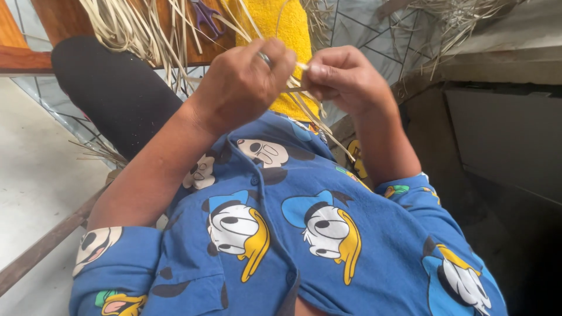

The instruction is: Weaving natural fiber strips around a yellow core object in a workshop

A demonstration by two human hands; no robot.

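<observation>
Floor: pale grey tiled floor (35, 175) on the left, its lines forming a web of dark cracks or joints nearer the top; loose straw bits lie on it beside the black-clad leg (117, 88)
Bench: a reddish wooden plank (23, 55) crosses the upper left; a thin wooden rail (41, 248) runs slantwise at lower left
Right side: a concrete ledge (497, 52) with dry straw scattered over it; below it a dark recess (509, 175) whose contents cannot be made out
Straw: a bundle of pale dried strips (134, 29) fans out at the top, over the plank and the yellow cloth (287, 35); one thin strip (310, 111) runs from between the two hands down toward the shirt
Left hand (246, 82): curled narrow, fingertips pinched on the strip; a ring shows on one finger
Right hand (345, 76): closed in a loose fist, thumb and forefinger nipping the same strip just beside the left hand; the two hands nearly touch
Clothing: blue shirt (293, 234) printed with cartoon figures fills the lower frame
Scissors (205, 14): purple handles lie among the straw at the top edge; the blades are hidden
Hidden: the fingertips of both hands are turned away, so the exact grip is hard to see; the bundle's upper end is cut off by the frame
</observation>
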